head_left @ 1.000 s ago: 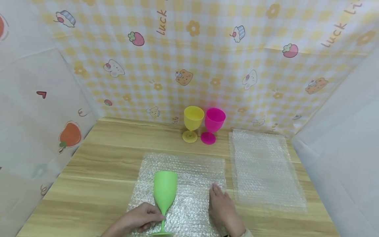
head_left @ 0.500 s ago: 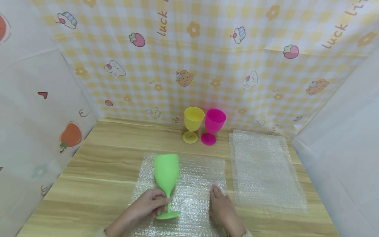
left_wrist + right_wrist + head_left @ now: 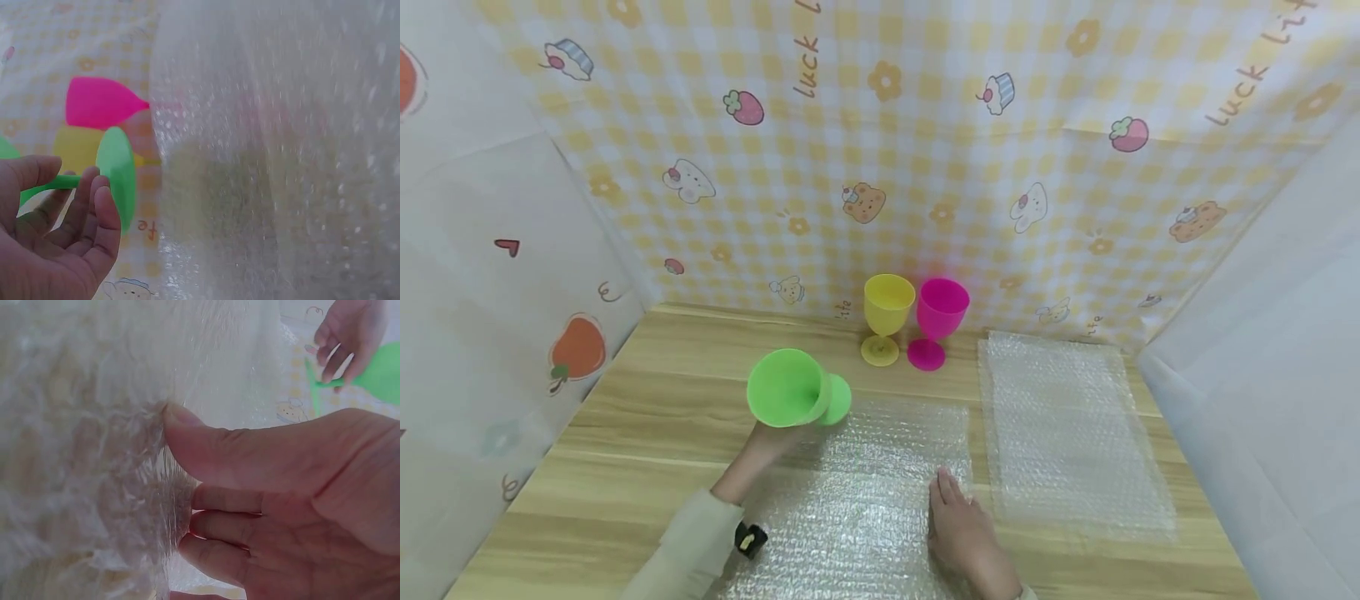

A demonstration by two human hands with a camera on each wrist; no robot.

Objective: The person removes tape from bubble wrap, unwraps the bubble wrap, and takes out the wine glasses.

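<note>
My left hand (image 3: 767,446) holds a green goblet (image 3: 784,388) by its stem, tilted with the cup mouth toward me, above the upper left of a bubble wrap sheet (image 3: 865,483). In the left wrist view, my left hand's thumb and fingers (image 3: 81,219) are around the stem near the round green foot (image 3: 117,178). The bowl is mostly out of that view. My right hand (image 3: 966,533) rests on the sheet's right side with fairly straight fingers. In the right wrist view, the thumb (image 3: 212,447) touches the wrap, and the wrap hides the fingertips.
A yellow goblet (image 3: 887,306) and a magenta goblet (image 3: 942,308) stand side by side at the back of the wooden table (image 3: 625,417). Stacked bubble wrap sheets (image 3: 1067,425) lie at the right. Patterned cloth (image 3: 775,167) hangs behind.
My left hand has lifted the green goblet off the wrap and moved it away from me, turning its mouth toward the camera. My right hand has stayed in place.
</note>
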